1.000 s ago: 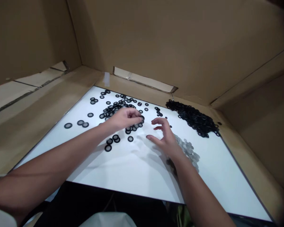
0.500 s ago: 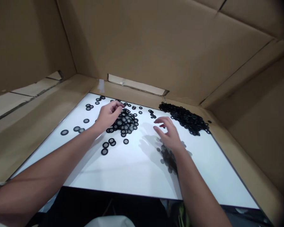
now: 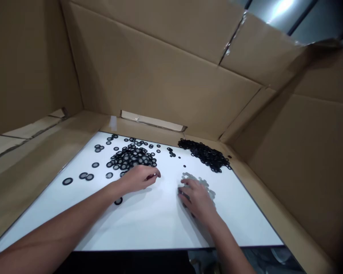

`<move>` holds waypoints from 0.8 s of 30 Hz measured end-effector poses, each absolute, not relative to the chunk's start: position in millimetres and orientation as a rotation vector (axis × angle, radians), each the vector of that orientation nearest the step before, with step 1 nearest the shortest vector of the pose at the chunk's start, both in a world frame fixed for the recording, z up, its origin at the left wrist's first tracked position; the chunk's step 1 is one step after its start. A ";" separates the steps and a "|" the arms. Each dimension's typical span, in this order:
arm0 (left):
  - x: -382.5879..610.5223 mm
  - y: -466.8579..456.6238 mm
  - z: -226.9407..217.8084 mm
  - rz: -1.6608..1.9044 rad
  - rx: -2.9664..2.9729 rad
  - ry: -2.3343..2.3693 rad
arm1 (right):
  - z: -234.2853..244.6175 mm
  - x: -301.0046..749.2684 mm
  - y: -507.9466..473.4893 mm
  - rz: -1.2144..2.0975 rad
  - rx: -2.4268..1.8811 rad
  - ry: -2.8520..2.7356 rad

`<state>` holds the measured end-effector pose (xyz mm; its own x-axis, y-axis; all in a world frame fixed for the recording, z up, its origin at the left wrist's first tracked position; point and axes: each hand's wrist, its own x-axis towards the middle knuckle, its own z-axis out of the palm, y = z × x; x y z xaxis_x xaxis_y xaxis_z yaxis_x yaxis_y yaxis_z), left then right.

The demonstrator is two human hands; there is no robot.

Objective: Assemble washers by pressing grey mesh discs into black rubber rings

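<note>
My left hand rests just in front of a heap of black-rimmed rings with grey mesh centres, its fingertips pinched on a thin, small disc. My right hand is curled down over a spread of translucent grey discs, and its fingers hide what lies beneath. Farther back sits a dense mound of small black rings. One black-rimmed ring lies beside my left wrist, and several others lie to the left.
The pieces lie on a white panel with a dark front edge. Brown cardboard walls rise behind and to both sides, with a cardboard ledge along the right. Scattered small black rings lie near the back edge.
My view has tilted up, so everything sits lower. My left hand has drawn back from the ring heap, pinching a disc. My right hand has moved down onto the grey discs.
</note>
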<state>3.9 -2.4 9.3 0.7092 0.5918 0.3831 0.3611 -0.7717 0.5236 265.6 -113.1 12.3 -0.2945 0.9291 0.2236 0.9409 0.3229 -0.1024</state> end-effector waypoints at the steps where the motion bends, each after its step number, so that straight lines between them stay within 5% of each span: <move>1: 3.5 -2.3 9.4 0.765 2.499 0.740 | 10.5 257.3 -119.5 -0.104 -1.723 -2.355; 14: 27.1 -13.7 8.2 0.733 2.465 0.741 | -25.0 239.7 -226.5 -0.272 -1.208 -2.300; 24: 184.6 54.6 22.7 0.518 2.800 0.892 | -45.2 273.3 -252.0 -0.040 -1.219 -1.839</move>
